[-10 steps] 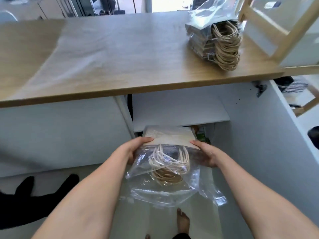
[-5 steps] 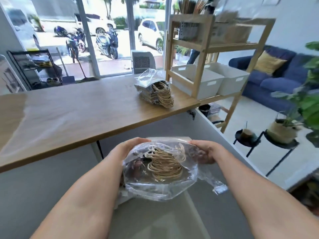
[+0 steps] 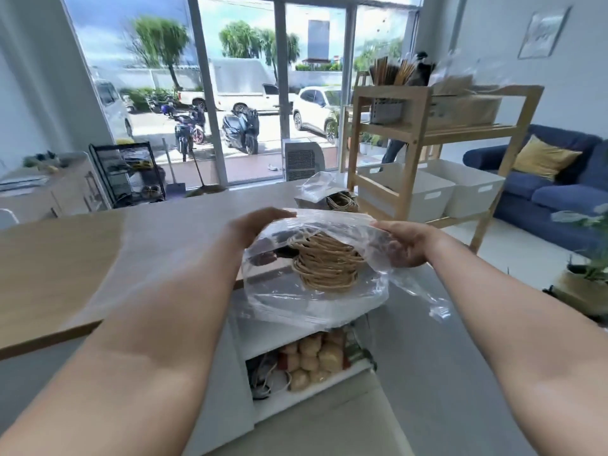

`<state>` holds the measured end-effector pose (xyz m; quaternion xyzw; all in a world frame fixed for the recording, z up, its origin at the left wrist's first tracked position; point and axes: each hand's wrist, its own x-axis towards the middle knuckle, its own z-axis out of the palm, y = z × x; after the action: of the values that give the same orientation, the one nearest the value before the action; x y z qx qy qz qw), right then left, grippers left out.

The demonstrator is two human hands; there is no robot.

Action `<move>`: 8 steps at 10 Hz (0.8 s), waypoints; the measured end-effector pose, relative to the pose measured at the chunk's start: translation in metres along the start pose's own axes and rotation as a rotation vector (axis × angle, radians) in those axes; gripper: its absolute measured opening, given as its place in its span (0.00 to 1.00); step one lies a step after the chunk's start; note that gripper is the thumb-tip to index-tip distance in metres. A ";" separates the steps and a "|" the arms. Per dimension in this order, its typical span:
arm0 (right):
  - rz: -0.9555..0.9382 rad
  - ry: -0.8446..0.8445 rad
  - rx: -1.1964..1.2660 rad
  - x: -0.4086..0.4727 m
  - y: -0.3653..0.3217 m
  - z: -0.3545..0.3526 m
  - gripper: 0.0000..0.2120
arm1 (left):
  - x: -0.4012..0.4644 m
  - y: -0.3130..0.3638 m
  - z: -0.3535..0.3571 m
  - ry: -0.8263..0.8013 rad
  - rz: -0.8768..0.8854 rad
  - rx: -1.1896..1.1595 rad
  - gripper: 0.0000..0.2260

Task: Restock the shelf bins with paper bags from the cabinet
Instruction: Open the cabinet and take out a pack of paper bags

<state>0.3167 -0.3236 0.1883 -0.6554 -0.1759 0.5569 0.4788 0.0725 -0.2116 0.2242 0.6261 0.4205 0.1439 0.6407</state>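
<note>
Paper bag bundle (image 3: 324, 263): clear slippery wrap, twine handles near; likely light, stiff flat stack. Held mid-air above table (image 3: 65, 258) near edge. Left hand (image 3: 255, 223), right hand (image 3: 406, 243) grip opposite sides; best hold there. Second bundle (image 3: 329, 195) far; bins (image 3: 427, 192) far right, table between.

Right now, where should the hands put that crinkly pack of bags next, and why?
Probably forward onto the wooden counter, beside the other pack. The left hand and right hand hold the plastic-wrapped pack of paper bags in the air, above the counter's near edge and the open cabinet. The white bins sit farther off in the wooden shelf, and the wrap looks unopened.
</note>
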 end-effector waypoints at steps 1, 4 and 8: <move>-0.015 -0.075 0.014 0.013 -0.018 0.040 0.14 | 0.006 0.007 -0.049 0.025 -0.020 -0.051 0.10; -0.037 -0.188 0.031 0.077 -0.048 0.120 0.13 | 0.042 -0.024 -0.132 0.243 -0.231 -0.307 0.16; 0.101 -0.315 -0.006 0.262 -0.098 0.153 0.32 | 0.178 -0.031 -0.180 0.494 -0.345 -0.387 0.12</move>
<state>0.2921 -0.0104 0.1345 -0.5694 -0.2173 0.6757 0.4148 0.0400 0.0318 0.1565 0.3594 0.6272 0.2573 0.6413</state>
